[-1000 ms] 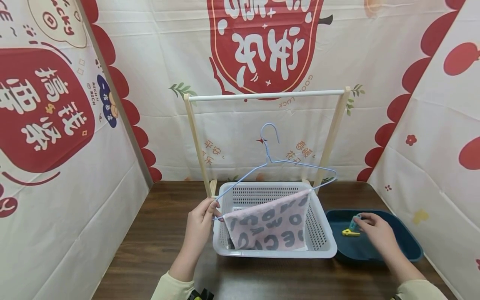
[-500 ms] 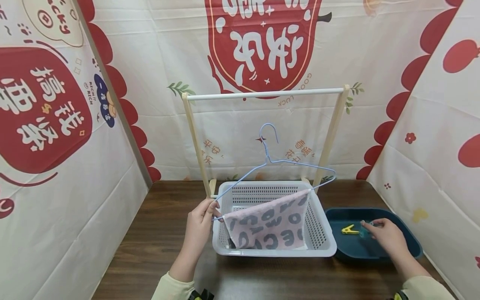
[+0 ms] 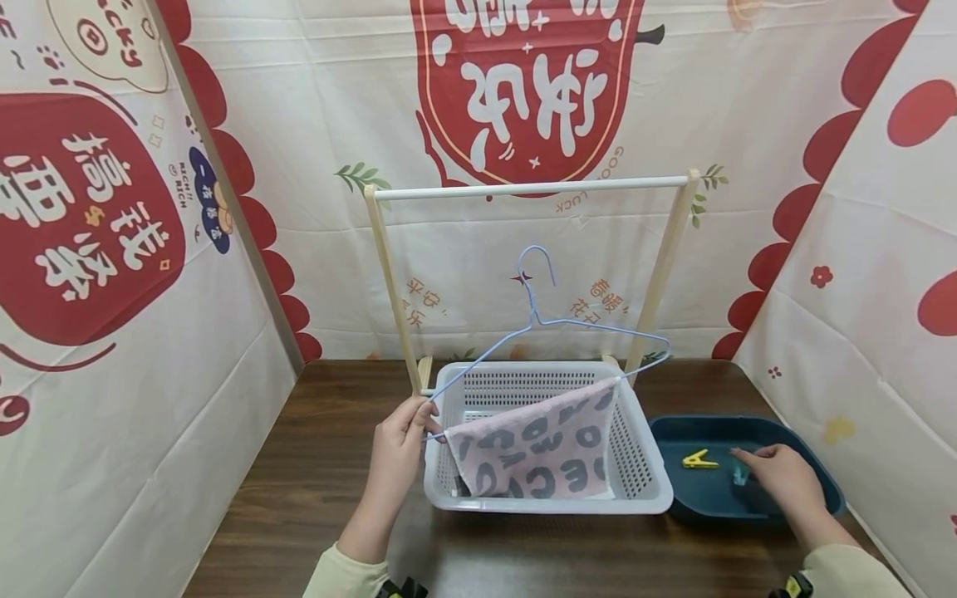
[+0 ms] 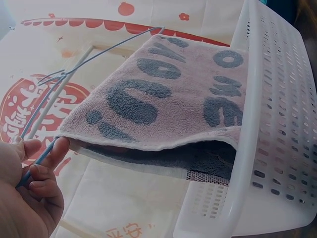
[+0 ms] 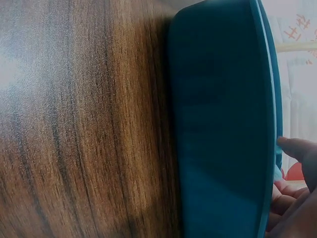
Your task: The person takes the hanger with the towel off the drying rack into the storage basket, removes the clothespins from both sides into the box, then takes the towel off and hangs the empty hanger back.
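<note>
In the head view my left hand (image 3: 399, 444) grips the lower left corner of a light blue wire hanger (image 3: 486, 359), whose hook points up. A pink towel (image 3: 534, 444) with grey letters is folded over its bottom bar and hangs down into a white basket (image 3: 549, 505). The left wrist view shows my thumb and fingers around the hanger wire (image 4: 37, 161) beside the towel's edge. My right hand (image 3: 785, 477) is over a dark teal tray (image 3: 703, 502), with a teal clothespin (image 3: 740, 473) at its fingertips. In the right wrist view the tray's wall mostly hides that clothespin.
A yellow clothespin (image 3: 699, 459) lies in the tray, left of my right hand. Behind the basket stands a wooden rack with a white crossbar (image 3: 531, 189). Printed cloth walls (image 3: 314, 274) enclose the brown wooden table (image 3: 299, 498) at the back and sides.
My right hand has shifted right within the tray, and the teal clothespin has moved right with it, away from the yellow one. My left hand, the hanger and the towel have stayed still.
</note>
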`<state>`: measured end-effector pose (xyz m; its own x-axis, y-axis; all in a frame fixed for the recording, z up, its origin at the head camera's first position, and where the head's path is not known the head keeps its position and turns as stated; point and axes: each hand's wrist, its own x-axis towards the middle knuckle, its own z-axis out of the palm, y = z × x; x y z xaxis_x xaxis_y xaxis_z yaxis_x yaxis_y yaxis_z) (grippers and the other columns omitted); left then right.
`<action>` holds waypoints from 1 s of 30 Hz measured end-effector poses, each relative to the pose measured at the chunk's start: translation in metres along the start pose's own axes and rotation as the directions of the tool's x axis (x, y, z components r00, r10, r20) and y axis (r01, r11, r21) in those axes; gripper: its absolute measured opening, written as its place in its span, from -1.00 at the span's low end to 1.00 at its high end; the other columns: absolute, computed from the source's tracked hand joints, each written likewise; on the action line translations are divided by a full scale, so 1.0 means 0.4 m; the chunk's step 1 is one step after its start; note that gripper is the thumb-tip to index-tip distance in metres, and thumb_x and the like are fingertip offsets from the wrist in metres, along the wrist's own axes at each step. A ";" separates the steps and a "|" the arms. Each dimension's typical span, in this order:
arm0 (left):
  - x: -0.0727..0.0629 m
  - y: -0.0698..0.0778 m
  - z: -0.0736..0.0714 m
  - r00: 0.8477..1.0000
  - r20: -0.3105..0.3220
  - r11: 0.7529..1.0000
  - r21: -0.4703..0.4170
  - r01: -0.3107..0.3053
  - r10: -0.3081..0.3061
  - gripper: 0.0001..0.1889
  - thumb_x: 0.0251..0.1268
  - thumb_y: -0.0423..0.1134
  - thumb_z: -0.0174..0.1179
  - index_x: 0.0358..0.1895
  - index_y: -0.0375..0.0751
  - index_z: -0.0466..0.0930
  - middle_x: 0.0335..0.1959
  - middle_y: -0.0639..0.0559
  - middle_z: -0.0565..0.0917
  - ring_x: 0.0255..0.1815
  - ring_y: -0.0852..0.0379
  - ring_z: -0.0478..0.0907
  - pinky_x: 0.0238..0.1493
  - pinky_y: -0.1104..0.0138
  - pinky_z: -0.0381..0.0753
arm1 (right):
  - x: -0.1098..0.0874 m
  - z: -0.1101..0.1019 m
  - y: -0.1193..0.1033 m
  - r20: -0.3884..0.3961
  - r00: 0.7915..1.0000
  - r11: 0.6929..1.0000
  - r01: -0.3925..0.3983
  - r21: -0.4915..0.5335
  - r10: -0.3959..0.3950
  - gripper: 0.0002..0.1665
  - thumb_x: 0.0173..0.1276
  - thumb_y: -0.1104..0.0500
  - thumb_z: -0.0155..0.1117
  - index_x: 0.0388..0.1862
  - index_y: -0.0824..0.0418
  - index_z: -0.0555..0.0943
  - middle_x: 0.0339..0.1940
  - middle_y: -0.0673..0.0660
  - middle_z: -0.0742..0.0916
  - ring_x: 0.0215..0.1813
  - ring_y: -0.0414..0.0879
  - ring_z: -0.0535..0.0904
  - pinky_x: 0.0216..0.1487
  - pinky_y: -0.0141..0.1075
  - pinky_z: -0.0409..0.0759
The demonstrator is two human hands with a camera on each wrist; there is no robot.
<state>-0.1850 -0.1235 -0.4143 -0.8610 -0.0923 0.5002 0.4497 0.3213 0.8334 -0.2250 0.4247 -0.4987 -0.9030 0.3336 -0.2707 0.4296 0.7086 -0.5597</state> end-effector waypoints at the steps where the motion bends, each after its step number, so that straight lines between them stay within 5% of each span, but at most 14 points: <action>1: 0.000 0.001 0.000 1.000 0.000 1.000 -0.001 0.001 -0.001 -0.79 0.48 -0.21 0.05 -0.35 -0.19 0.57 -0.60 0.07 0.64 -0.55 0.17 0.59 -0.53 0.39 0.49 | -0.001 0.001 0.002 -0.006 1.000 1.000 -0.003 0.000 0.003 -0.14 0.30 -0.32 0.23 -0.08 0.55 0.48 -0.36 0.27 0.65 -0.29 0.08 0.55 -0.34 -0.08 0.49; 8: 0.000 0.000 0.000 1.000 0.005 1.000 0.004 0.012 -0.012 -0.78 0.49 -0.21 0.05 -0.34 -0.20 0.55 -0.61 0.10 0.63 -0.55 0.19 0.61 -0.53 0.37 0.54 | -0.010 0.009 -0.001 -0.066 0.997 1.000 -0.028 0.011 0.029 -0.38 0.43 -0.05 0.18 0.02 0.54 0.42 -0.37 0.27 0.64 -0.30 0.10 0.52 -0.31 -0.05 0.43; 30: 0.006 0.020 -0.007 1.000 -0.012 0.999 -0.034 -0.026 0.025 -0.81 0.48 -0.27 0.05 -0.34 -0.22 0.56 -0.61 0.05 0.63 -0.63 0.23 0.50 -0.59 0.42 0.40 | -0.060 0.006 -0.076 -0.021 0.994 0.992 0.110 0.056 -0.109 -0.18 0.45 -0.28 0.03 0.08 0.52 0.43 -0.32 0.25 0.70 -0.27 0.05 0.60 -0.31 -0.09 0.52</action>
<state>-0.1826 -0.1239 -0.4057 -0.8464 -0.0951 0.5239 0.4796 0.2915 0.8277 -0.2166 0.3937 -0.4770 -0.9443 0.2678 -0.1913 0.3274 0.7052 -0.6289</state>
